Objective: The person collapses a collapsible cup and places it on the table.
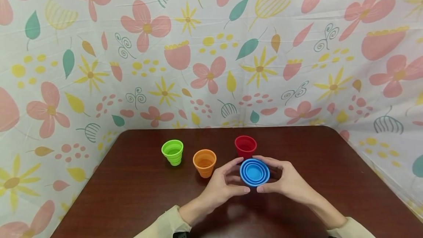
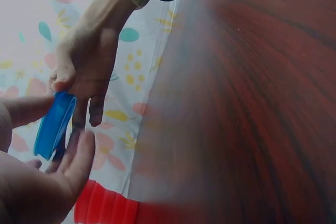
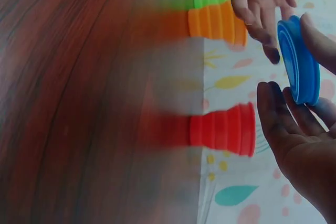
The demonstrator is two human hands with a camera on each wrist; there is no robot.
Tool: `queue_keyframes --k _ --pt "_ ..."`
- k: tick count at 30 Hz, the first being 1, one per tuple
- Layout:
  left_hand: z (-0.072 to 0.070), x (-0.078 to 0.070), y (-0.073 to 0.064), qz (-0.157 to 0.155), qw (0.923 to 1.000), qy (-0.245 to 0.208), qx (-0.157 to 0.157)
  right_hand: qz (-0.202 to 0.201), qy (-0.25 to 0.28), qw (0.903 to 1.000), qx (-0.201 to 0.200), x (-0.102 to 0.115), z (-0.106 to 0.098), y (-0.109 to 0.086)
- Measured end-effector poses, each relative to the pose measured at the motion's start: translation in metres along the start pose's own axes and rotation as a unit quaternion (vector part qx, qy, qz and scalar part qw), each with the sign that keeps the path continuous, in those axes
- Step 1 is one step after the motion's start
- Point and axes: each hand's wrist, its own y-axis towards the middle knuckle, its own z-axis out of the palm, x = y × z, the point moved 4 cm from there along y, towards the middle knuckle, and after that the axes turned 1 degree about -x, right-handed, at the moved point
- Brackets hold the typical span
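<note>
A blue collapsible cup [image 1: 254, 173], folded flat into rings, is held up over the table between both hands, its open side toward the head camera. My left hand [image 1: 220, 183] curves round its left side, thumb at the near rim and index finger at the far rim. On the other side, my right hand [image 1: 290, 182] grips it between thumb and fingers. The right wrist view shows the flattened cup [image 3: 299, 61] edge-on, with the right thumb on its rim and fingers beneath. Just behind it stands a red cup [image 1: 245, 146], extended and upright, partly overlapped by the fingers.
An orange cup [image 1: 204, 162] stands extended to the left of the hands, close to the left wrist. Farther left is a green cup [image 1: 173, 152], also upright. All rest on a dark brown wooden table [image 1: 138, 194]. A flowered cloth [image 1: 211, 47] hangs behind it.
</note>
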Motion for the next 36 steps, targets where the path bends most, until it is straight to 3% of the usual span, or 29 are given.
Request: queue_keyframes --k 6,16,23,36 --pt "0.005 0.004 0.003 -0.004 0.9986 0.035 -0.038 0.025 -0.011 0.9995 -0.013 -0.01 -0.016 -0.005" --pt "0.022 0.016 0.015 -0.035 0.9923 0.11 -0.044 0.068 -0.059 0.9955 -0.029 -0.037 -0.043 -0.013" --pt "0.035 0.026 0.025 -0.046 0.9902 0.124 -0.046 0.088 -0.083 0.9922 -0.029 -0.048 -0.06 -0.016" --pt "0.054 0.035 0.044 -0.07 0.9836 0.156 -0.059 0.08 -0.091 0.9926 -0.01 -0.071 -0.083 -0.017"
